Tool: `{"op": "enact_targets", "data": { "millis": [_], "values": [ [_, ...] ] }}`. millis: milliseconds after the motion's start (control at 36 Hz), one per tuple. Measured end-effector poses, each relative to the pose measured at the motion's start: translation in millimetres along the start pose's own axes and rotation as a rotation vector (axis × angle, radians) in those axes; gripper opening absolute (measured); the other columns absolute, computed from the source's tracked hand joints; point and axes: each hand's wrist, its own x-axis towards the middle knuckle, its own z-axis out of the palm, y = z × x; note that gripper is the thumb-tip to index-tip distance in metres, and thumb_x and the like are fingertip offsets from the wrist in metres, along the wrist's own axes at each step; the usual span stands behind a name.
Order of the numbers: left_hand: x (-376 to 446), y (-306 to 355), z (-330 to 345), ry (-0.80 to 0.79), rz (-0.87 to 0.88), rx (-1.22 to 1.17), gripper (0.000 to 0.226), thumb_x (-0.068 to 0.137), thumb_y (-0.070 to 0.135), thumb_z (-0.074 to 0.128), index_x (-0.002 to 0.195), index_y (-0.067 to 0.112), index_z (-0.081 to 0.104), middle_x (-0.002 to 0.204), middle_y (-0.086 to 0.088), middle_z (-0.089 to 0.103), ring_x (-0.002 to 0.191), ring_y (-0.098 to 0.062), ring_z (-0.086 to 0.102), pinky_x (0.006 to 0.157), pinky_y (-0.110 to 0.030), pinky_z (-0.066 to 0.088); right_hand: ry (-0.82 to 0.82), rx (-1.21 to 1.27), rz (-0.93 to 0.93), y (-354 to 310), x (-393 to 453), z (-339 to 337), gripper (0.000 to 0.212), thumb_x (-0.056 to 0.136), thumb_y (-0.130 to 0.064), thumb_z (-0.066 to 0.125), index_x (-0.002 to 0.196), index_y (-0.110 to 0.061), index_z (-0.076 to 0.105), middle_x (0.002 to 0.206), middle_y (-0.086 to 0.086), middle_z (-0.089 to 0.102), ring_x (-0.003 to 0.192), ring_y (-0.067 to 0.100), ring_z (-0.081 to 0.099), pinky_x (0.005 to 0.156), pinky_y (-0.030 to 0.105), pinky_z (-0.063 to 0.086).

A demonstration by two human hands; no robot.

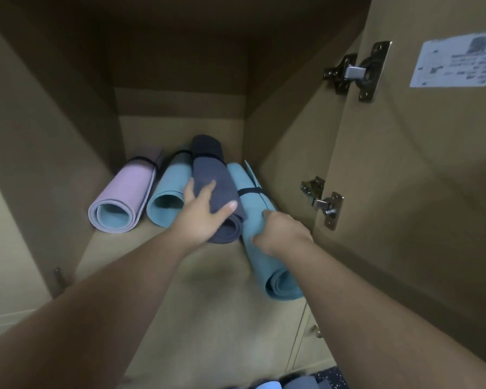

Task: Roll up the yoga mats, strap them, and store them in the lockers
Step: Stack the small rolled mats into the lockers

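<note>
4 rolled mats lie on the locker shelf point(208, 318). The left hand point(205, 217) cups the dark grey mat point(213, 178); the right hand point(281, 231) grips the strapped teal mat point(261, 220) mid-length. Soft, light foam: judged best held around the roll's middle

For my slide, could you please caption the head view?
Left hand grips the grey mat, right hand the teal mat, in the locker.

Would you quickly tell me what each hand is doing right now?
Left hand: grips the dark grey rolled mat, fingers and thumb curled over it.
Right hand: grips the teal rolled mat beside it.
</note>
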Motion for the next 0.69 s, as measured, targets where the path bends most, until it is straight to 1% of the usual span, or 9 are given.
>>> {"op": "enact_targets", "data": {
  "millis": [83,167,250,306,333,417,528,639,694],
  "values": [
    [-16,-40,-3,-0.045,0.154,0.092,0.058,0.097,0.045,0.045,0.149,0.044,0.019,0.161,0.010,-0.003,0.146,-0.017,0.017,0.114,-0.033,0.021,0.018,0.024,0.000,-1,9,0,0.042,0.092,-0.037,0.056,0.129,-0.018,0.048,0.131,0.007,0.053,0.114,0.031,0.055,0.079,0.033,0.041],
    [-28,-64,-1,-0.018,0.188,0.231,0.060,0.099,0.048,0.037,0.145,0.052,-0.001,0.161,0.014,-0.001,0.147,-0.014,0.014,0.118,-0.044,0.016,0.036,-0.001,-0.010,-4,19,2,0.038,0.092,-0.037,0.054,0.125,-0.020,0.048,0.129,0.005,0.054,0.113,0.030,0.055,0.077,0.032,0.039],
    [-34,-72,7,0.041,0.199,0.290,0.074,0.089,0.069,0.030,0.134,0.054,-0.026,0.160,0.016,-0.007,0.148,-0.011,0.010,0.116,-0.039,0.018,0.057,-0.039,-0.006,-11,32,6,0.040,0.092,-0.036,0.053,0.128,-0.020,0.046,0.133,0.007,0.050,0.116,0.032,0.053,0.078,0.032,0.037],
    [-34,-74,10,0.047,0.152,0.377,0.079,0.082,0.081,0.020,0.128,0.053,-0.037,0.161,0.013,-0.012,0.148,-0.015,0.011,0.115,-0.041,0.021,0.064,-0.046,0.006,-17,42,10,0.043,0.093,-0.033,0.051,0.132,-0.018,0.044,0.135,0.009,0.047,0.118,0.033,0.052,0.080,0.034,0.038],
    [-33,-73,11,0.044,0.112,0.406,0.080,0.082,0.081,0.021,0.125,0.051,-0.041,0.161,0.011,-0.014,0.147,-0.018,0.012,0.116,-0.042,0.021,0.070,-0.042,0.014,-19,46,11,0.044,0.093,-0.033,0.050,0.134,-0.017,0.042,0.136,0.010,0.046,0.117,0.033,0.051,0.080,0.035,0.038],
    [-32,-71,11,0.048,0.072,0.433,0.080,0.089,0.068,0.027,0.128,0.048,-0.041,0.161,0.010,-0.015,0.147,-0.021,0.014,0.116,-0.043,0.021,0.091,-0.014,0.050,-23,63,14,0.048,0.094,-0.034,0.050,0.137,-0.017,0.039,0.136,0.010,0.043,0.116,0.034,0.051,0.078,0.036,0.038],
    [-30,-73,10,0.037,0.088,0.421,0.068,0.097,0.055,0.025,0.141,0.049,-0.027,0.162,0.006,-0.007,0.147,-0.021,0.013,0.116,-0.042,0.019,0.126,0.047,0.103,-22,81,11,0.050,0.096,-0.041,0.049,0.139,-0.016,0.041,0.137,0.012,0.043,0.119,0.035,0.049,0.083,0.037,0.038],
    [-29,-72,9,0.010,0.087,0.441,0.062,0.101,0.047,0.020,0.128,0.056,-0.035,0.161,0.007,-0.010,0.149,-0.019,-0.001,0.118,-0.043,0.014,0.444,0.128,0.022,-19,72,9,0.040,0.103,-0.038,0.039,0.132,-0.015,0.054,0.134,0.012,0.048,0.120,0.035,0.045,0.088,0.038,0.040],
    [-28,-71,8,-0.006,0.077,0.448,0.061,0.102,0.045,0.019,0.125,0.058,-0.036,0.161,0.008,-0.012,0.149,-0.020,-0.006,0.118,-0.044,0.010,0.577,0.113,-0.039,-18,58,10,0.038,0.101,-0.038,0.041,0.130,-0.018,0.056,0.135,0.008,0.049,0.122,0.032,0.043,0.091,0.039,0.037]
  ]
}}
